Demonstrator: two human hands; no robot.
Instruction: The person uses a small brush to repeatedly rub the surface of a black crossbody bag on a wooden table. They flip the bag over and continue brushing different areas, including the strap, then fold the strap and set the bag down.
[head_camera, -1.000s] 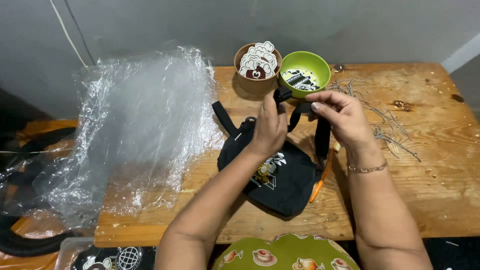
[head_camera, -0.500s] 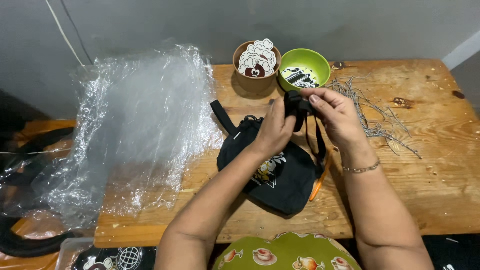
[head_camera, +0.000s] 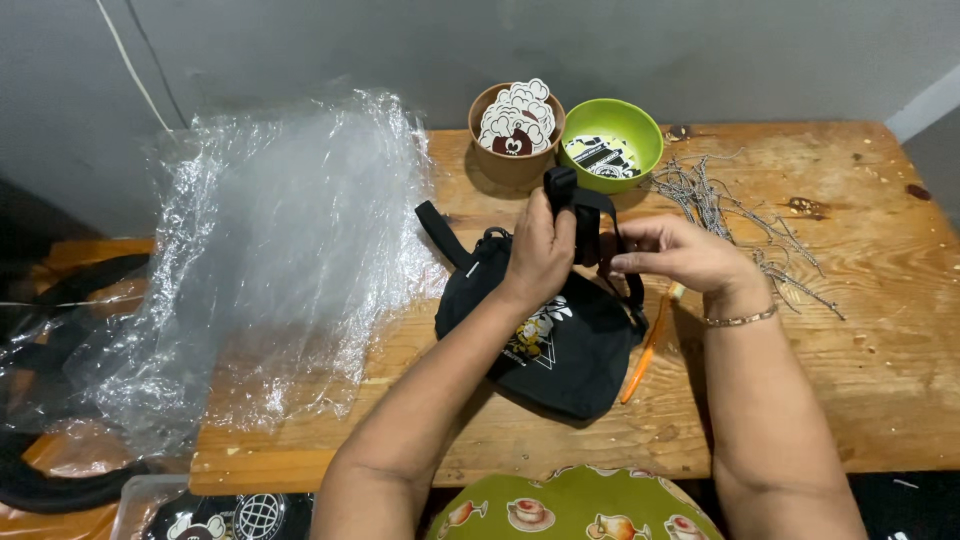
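Left hand (head_camera: 541, 250) closed around the black webbing strap (head_camera: 585, 215) of the small black fabric bag (head_camera: 545, 335), thumb side up, strap end with its black plastic buckle (head_camera: 559, 186) sticking out just above the fist. Right hand (head_camera: 672, 252) just beside the left, to its right, fingers (head_camera: 622, 243) curled and pinching the same strap lower down. Both hands gripping strap, near touching each other.

Bag lies flat on the worn wooden table (head_camera: 870, 330) directly below and under both hands, white and yellow print on its front, left wrist crossing over it. A second strap end runs out up-left from the bag, left of the left hand.

Thin gold-coloured bracelet (head_camera: 741, 319) on the right wrist.

Orange pen-like stick (head_camera: 644, 350) on the table just below the right hand, against the bag's right edge; can't tell exactly what it is.

Beyond the hands, at the far table edge: brown round bowl (head_camera: 504, 150) with white cut-out stickers, and touching it on the right a lime green round bowl (head_camera: 612, 145) with dark printed pieces. Green bowl is right behind the buckle.

Right of the right hand and further out: loose pile of thin grey ball chains (head_camera: 722, 207) spread on the wood.

Well left of the left hand: large crumpled sheet of clear plastic film (head_camera: 270, 250), hanging over the table's left edge.

Nearest the body, below both forearms: green patterned fabric (head_camera: 575, 505) with cup prints.
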